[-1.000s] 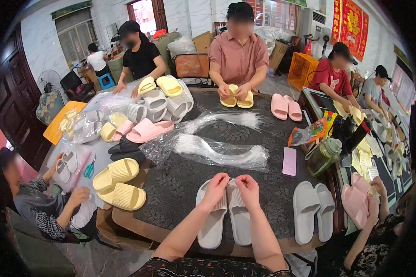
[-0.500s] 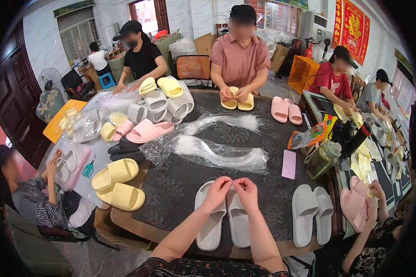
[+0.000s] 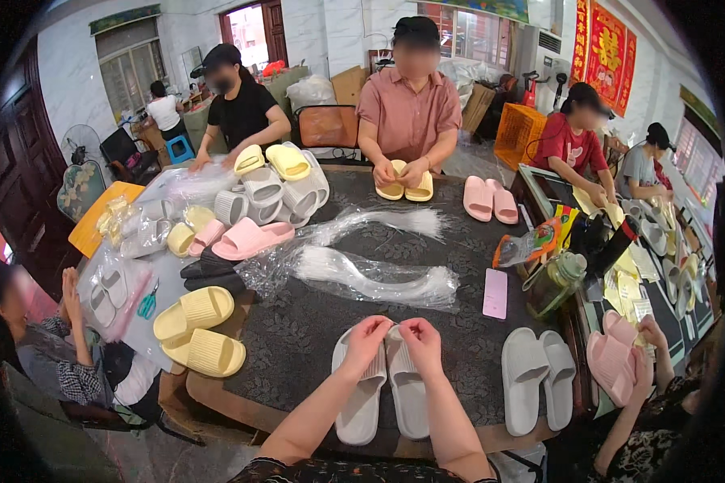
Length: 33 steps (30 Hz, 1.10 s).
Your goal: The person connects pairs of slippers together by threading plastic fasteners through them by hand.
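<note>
Table [image 3: 286, 354]: dark patterned top, lighter edge; carries all below; o'clocks read outward from the pair by the hands.
Slipper pile [image 3: 264, 186]: approx. 11 o'clock, far side; mostly grey, w/ two yellow on top.
Strand bundles [image 3: 350, 278]: 12 o'clock; thin whitish strands in clear plastic, two bunches lying near each other.
Grey pair [image 3: 360, 414]: near edge, in front of wearer; side by side, soles down, toe ends to 12; ribbed straps partly hidden by hands.
Second grey pair [image 3: 524, 386]: 3 o'clock; also side by side.
Yellow pair [image 3: 204, 352]: betw. 9 & 10 o'clock, near table corner.
Bottle [image 3: 557, 286]: approx. 2 o'clock; greenish, upright, pale lid.
Left hand [image 3: 364, 344]: over L slipper's toe end; fingers bent, tips pinched tog.
Right hand [image 3: 420, 346]: over R slipper's toe end; same pinch, tips close to L's; anything betw. them too small to tell.
Phone [image 3: 495, 294]: betw. 1 & 2 o'clock; pink, flat.
Scissors [image 3: 147, 302]: approx. 10 o'clock; teal handles.
</note>
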Each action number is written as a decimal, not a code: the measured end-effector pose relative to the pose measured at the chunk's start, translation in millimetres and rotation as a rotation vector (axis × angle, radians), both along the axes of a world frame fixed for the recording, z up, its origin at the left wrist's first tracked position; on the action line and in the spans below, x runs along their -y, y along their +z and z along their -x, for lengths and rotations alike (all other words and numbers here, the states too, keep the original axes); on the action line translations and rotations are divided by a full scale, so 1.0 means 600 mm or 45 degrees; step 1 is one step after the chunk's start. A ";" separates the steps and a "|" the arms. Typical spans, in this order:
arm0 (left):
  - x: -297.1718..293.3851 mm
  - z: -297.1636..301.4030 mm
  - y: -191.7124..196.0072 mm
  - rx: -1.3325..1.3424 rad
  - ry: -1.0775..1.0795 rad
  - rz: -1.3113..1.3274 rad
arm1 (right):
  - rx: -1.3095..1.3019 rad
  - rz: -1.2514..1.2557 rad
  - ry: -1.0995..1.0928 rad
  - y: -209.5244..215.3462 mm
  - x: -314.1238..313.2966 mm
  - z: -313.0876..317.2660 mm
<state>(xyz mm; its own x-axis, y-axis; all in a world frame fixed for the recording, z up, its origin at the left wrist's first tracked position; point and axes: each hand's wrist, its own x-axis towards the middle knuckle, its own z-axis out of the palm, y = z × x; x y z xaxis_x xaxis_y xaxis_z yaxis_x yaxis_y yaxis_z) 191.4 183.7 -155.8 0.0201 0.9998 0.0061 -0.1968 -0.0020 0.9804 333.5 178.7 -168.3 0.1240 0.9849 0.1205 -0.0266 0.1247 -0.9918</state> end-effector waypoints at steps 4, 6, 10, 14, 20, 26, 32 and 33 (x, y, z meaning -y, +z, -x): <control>-0.002 0.007 -0.021 -0.027 -0.015 -0.014 | 0.136 0.018 0.050 0.012 0.003 0.007; -0.003 0.002 -0.025 -0.111 -0.062 -0.102 | 0.051 0.023 0.022 0.010 -0.002 0.004; -0.003 0.005 -0.017 -0.017 -0.020 0.008 | 0.016 0.017 0.022 0.003 0.004 -0.001; 0.005 0.001 -0.023 -0.222 -0.050 -0.171 | -0.022 0.047 0.090 0.013 0.007 0.002; -0.003 0.003 -0.017 -0.055 0.041 -0.035 | -0.014 0.058 0.056 0.022 0.008 0.002; -0.002 0.001 -0.024 -0.254 0.020 -0.260 | -0.112 0.033 0.032 0.014 0.004 0.004; 0.004 0.002 -0.032 -0.433 -0.020 -0.343 | -0.028 0.025 0.049 0.010 0.006 0.002; 0.002 0.002 -0.031 -0.432 -0.022 -0.338 | -0.062 0.049 0.022 0.006 0.007 0.001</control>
